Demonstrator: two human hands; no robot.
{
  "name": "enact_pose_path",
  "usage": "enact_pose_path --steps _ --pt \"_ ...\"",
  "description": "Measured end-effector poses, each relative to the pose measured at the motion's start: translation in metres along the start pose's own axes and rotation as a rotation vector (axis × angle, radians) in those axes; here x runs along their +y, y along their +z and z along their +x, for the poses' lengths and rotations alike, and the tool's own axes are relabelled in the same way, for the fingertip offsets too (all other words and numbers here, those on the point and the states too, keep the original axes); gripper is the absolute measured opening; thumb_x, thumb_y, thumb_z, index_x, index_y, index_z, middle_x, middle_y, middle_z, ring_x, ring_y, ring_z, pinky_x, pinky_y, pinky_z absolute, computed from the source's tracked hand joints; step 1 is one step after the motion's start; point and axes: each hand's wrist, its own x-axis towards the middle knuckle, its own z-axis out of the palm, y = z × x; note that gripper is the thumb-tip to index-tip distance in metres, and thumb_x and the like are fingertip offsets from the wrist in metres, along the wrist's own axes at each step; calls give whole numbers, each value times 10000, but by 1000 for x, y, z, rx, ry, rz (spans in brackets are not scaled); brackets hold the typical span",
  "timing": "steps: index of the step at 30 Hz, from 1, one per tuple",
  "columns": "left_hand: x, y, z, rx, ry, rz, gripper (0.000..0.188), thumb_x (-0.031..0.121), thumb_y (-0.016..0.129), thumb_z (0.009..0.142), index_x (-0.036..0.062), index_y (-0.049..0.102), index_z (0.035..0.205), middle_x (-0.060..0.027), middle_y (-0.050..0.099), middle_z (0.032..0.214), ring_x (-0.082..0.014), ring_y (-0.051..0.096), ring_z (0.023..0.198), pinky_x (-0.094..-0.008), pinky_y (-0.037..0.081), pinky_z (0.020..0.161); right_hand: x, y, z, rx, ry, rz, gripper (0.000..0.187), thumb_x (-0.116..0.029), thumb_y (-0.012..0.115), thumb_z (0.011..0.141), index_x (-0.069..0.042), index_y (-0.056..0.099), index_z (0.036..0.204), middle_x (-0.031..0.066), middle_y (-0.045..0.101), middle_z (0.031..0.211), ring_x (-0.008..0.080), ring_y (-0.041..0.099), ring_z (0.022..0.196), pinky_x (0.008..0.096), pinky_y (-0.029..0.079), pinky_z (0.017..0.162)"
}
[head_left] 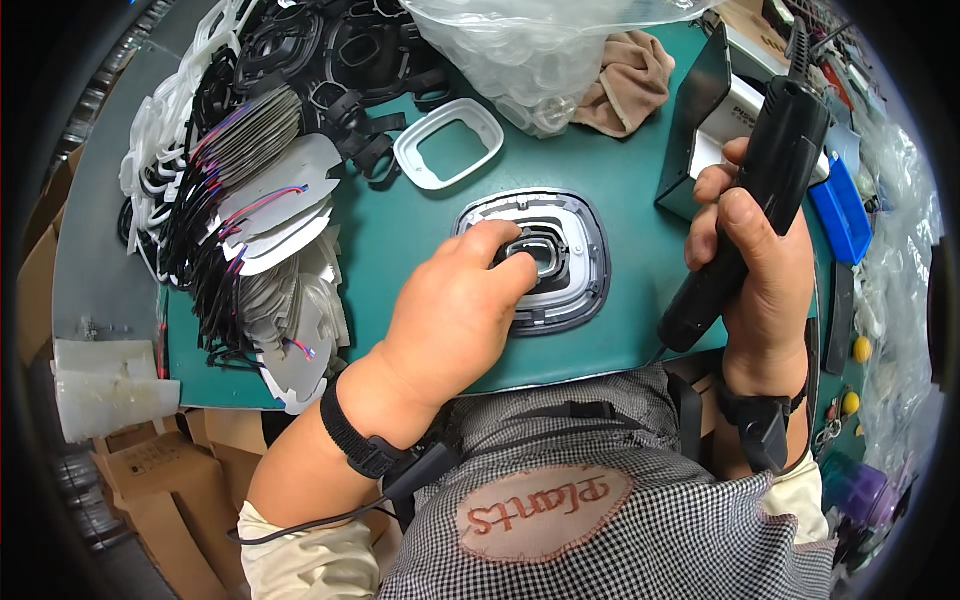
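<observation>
In front of me on the green mat lies a rounded-square plastic housing [593, 258], with a dark outer rim and pale stepped rings inside. My left hand [450, 305] reaches over it from the left, thumb and fingers pinched about the small black-and-grey ring [543, 256] at its centre. The fingertips partly hide that ring. To the right, my right hand [765, 275] is wrapped round a black electric screwdriver [780, 140]. The tool is tilted, its tip pointing down and left near the mat's front edge, apart from the housing. Its cord runs up from the top.
A white rounded frame [408, 160] lies behind the housing. Stacked pale plates [285, 245] with wires fill the left, beside black plastic parts [370, 50]. At the back are a clear bag [520, 70] and a brown cloth [632, 85]. A blue tray [843, 215] stands right.
</observation>
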Motion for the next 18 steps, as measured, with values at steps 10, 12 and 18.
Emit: enact_pose_path --steps 10,12,18 --pt "1 -4 7 -56 4 48 112 29 713 755 64 634 825 -113 654 1089 -308 666 774 -390 545 662 1 -3 3 14 -22 0 609 -316 719 869 19 449 1300 89 569 935 116 561 614 254 472 561" --pt "2 -5 7 -119 -30 52 180 -17 615 720 68 638 877 -136 638 1105 -328 660 840 -423 553 711 -1 -2 2 26 -28 35 581 -285 749 852 23 475 1262 73 585 898 123 576 610 261 481 564" --pt "3 -5 11 -135 -7 101 162 11 612 728 69 648 874 -130 650 1072 -323 659 827 -420 548 728 -5 -2 0 24 -51 97 544 -242 770 842 26 495 1229 56 589 843 129 589 604 264 486 566"
